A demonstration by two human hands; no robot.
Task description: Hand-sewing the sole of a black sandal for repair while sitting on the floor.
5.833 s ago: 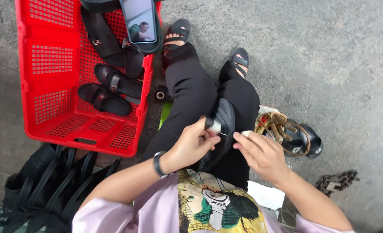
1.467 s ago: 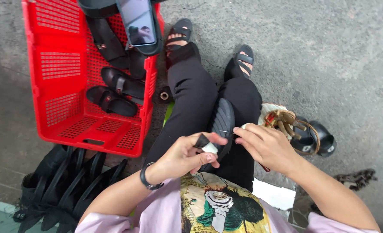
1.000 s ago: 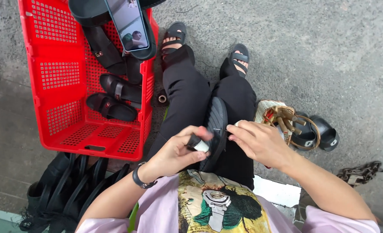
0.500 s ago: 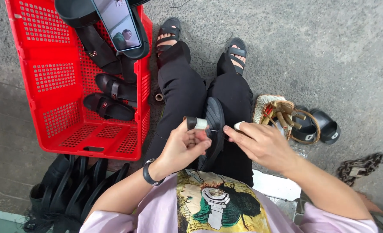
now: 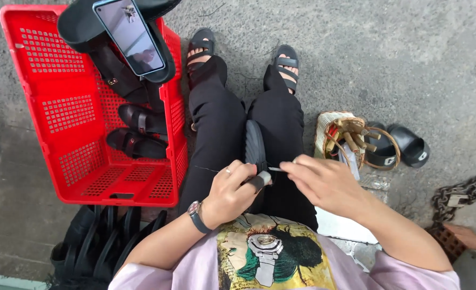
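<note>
Rough grey concrete floor runs under everything, widest and barest at the far right; to the left, a red plastic crate with perforated walls stands close beside the person's left leg, its near edge just above a row of black soles stacked on edge at the near left; inside the crate lie two dark sandals, and a phone with a lit screen rests on a black sole across the crate's far rim. To the right of the right leg sits a small woven basket holding wooden-handled tools, touching a pair of black slides; further right, a chain lies at the scene's edge, leaving little free floor on that side. On the lap, between the knees, a black shoe sole stands on edge; the left hand is clenched around a small tool with a pale collar at the sole's near end; the right hand pinches a thin metal point just beside it, fingers closed; a fine thread runs left across the thigh.
</note>
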